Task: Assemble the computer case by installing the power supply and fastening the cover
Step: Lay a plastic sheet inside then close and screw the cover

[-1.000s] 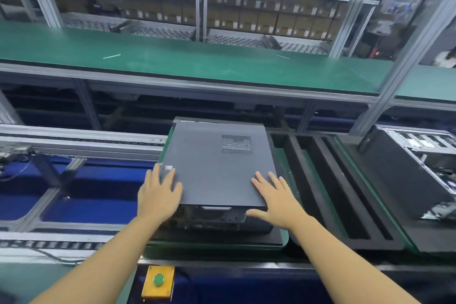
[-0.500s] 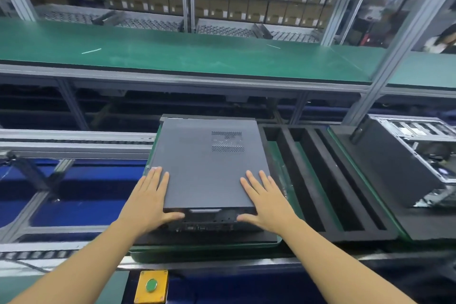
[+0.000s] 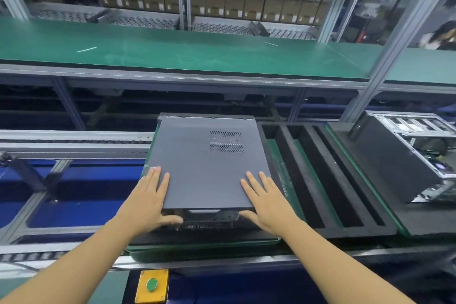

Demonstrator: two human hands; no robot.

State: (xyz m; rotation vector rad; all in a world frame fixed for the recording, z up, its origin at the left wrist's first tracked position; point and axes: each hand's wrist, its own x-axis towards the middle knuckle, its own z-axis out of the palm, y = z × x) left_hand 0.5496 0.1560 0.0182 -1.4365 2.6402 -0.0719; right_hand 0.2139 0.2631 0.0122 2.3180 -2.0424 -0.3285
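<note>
The computer case [image 3: 209, 217] lies flat on a black pad over a green pallet [image 3: 202, 247], its rear panel facing me. The dark grey cover [image 3: 204, 163], with a perforated vent patch at the far right, lies on top of it. My left hand [image 3: 148, 202] lies flat on the cover's near left corner, fingers spread and thumb against the case's rear face under the cover's edge. My right hand [image 3: 269, 205] mirrors it on the near right corner. The power supply is hidden under the cover.
A black foam tray [image 3: 320, 180] with long slots lies right of the case. A second, open case [image 3: 399, 155] stands tilted further right. A yellow box with a green button [image 3: 151, 285] is below the line's front rail. A green belt [image 3: 197, 52] runs behind; shelving posts rise at right.
Both thumbs have dropped from the cover's top to the case's rear face. The case and hands sit slightly further from me in view; my head has shifted.
</note>
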